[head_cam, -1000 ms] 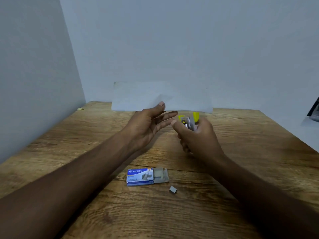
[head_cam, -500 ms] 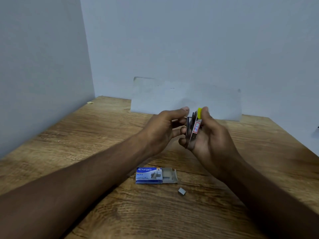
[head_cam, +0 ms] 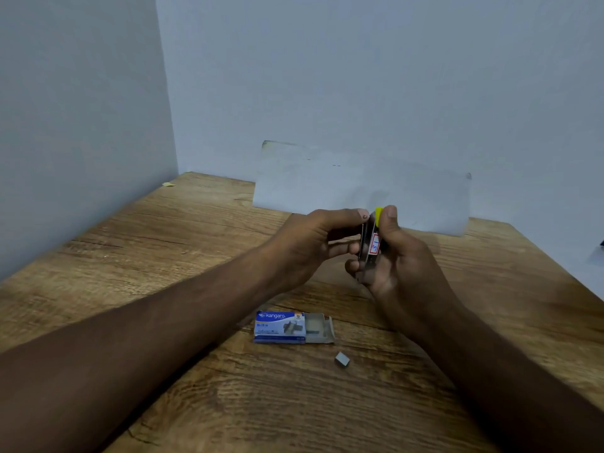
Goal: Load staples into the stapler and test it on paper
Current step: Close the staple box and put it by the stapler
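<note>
Holding a small yellow-and-metal stapler upright in both hands above a brown wooden table.
The right hand was curled round the stapler, its thumb on the yellow tip; the left hand pinched the metal side between thumb and fingers. Nearer the person, a blue cardboard staple box lay open on the table, with a short grey strip of staples just beside it. A white sheet of paper leaned against the far wall.
</note>
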